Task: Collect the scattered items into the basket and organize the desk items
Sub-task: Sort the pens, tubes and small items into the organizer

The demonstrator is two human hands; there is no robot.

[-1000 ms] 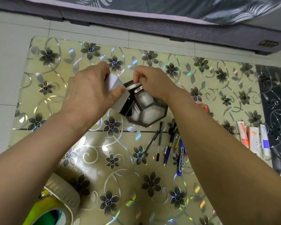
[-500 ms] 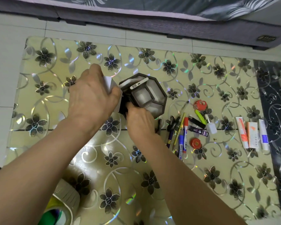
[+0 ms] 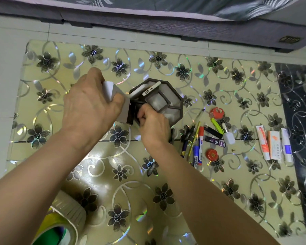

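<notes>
A dark octagonal basket (image 3: 173, 96) with inner compartments stands at the middle of the flowered mat (image 3: 148, 174). A white power bank (image 3: 145, 89) leans in its far compartment. My left hand (image 3: 88, 110) grips a white and brown box (image 3: 118, 101) against the basket's left side. My right hand (image 3: 153, 126) is closed at the basket's near left edge, fingers curled on the rim beside the box. Pens and markers (image 3: 195, 145), a red cap (image 3: 212, 154), a red tape dispenser (image 3: 217, 112), a small white bottle (image 3: 228, 135) and three tubes (image 3: 274, 145) lie to the right.
A roll of tape (image 3: 64, 220) with a green and yellow core sits at the bottom left. A dark patterned mat (image 3: 300, 121) borders the right side. Grey bed frame (image 3: 166, 20) and white floor tiles run along the top.
My right hand has moved from the basket's far rim, over the power bank, down to its near left edge. The pens and small items that my arm hid are now in sight.
</notes>
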